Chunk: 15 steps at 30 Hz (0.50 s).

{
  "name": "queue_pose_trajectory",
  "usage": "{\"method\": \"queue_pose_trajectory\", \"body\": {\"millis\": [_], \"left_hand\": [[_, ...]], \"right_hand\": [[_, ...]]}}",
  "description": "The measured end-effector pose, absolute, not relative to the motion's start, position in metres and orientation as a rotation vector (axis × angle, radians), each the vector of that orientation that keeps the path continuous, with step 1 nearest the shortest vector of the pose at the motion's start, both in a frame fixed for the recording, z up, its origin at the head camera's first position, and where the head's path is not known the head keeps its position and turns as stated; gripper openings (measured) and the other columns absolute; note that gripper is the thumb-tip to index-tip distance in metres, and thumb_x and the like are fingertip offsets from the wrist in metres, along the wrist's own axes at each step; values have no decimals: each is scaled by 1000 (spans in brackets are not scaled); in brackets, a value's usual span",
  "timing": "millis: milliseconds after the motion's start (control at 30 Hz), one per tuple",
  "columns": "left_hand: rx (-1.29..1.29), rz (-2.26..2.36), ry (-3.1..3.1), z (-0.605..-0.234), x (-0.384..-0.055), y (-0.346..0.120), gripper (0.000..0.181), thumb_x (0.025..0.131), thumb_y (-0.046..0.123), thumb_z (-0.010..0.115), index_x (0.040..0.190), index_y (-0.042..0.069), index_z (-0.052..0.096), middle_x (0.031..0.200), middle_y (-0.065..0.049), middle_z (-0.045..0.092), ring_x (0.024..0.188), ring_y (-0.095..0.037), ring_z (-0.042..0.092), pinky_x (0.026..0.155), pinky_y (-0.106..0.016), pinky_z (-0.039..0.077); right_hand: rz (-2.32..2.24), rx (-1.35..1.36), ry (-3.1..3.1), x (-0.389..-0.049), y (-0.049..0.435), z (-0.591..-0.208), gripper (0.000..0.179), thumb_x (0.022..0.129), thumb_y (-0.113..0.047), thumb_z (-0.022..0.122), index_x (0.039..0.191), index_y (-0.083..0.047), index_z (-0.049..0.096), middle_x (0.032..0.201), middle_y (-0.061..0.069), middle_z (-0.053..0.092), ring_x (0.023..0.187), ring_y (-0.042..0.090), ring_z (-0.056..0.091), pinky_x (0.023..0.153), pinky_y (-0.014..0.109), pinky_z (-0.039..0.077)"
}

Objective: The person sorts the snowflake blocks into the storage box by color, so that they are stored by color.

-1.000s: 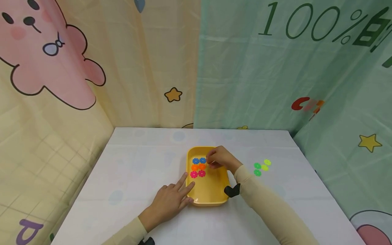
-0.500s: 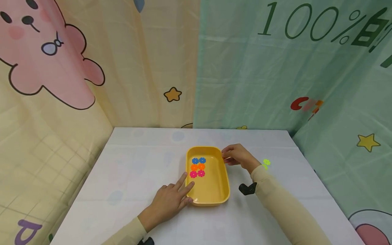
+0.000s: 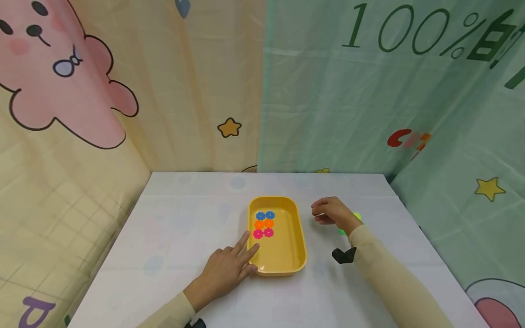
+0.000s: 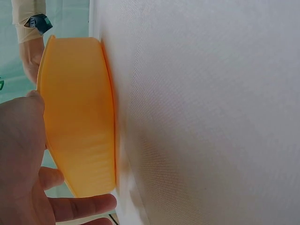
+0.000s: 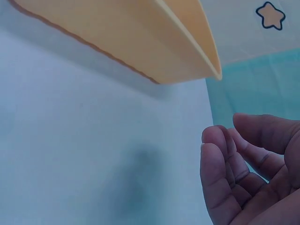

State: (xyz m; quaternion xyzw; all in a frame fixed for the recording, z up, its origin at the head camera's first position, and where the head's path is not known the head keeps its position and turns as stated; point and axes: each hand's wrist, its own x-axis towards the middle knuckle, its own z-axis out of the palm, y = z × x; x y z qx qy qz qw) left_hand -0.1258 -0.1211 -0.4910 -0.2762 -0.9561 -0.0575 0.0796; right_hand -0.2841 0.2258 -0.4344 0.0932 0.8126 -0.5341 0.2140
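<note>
In the head view, a yellow tray holds pairs of small flower-shaped pieces: blue, orange and pink, arranged in rows. My left hand rests at the tray's left side, fingers spread and touching its rim. Seen from the left wrist, the thumb lies right at the rim. To the right of the tray, my right hand is above the table with fingers loosely bent. Nothing shows between its fingers in the right wrist view.
Green and yellow pieces lie on the white table to the right, mostly hidden behind the right hand and wrist. Printed curtains hang behind the table and along both sides.
My right hand has moved right, from over the tray to beyond its right rim. The left hand and the pieces in the tray have stayed in place.
</note>
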Motion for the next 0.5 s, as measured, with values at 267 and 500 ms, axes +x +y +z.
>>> {"method": "queue_pose_trajectory", "body": {"millis": [267,500], "left_hand": [[-823,-172,-2852,-491,-125,-121,57,103,60,44,151,30,51,163,-10,37,89,-25,69,68,-39,50],[-820,-180,-2862,-489,-124,-121,57,103,60,43,151,30,51,164,-10,36,89,-25,69,68,-39,49]], "right_hand": [[-1489,299,2261,-281,249,-443,40,100,-11,64,134,9,56,96,8,68,73,15,67,71,28,59],[-1541,283,2247,-276,270,-447,41,98,-10,65,132,11,55,91,4,68,73,13,67,70,29,59]]}}
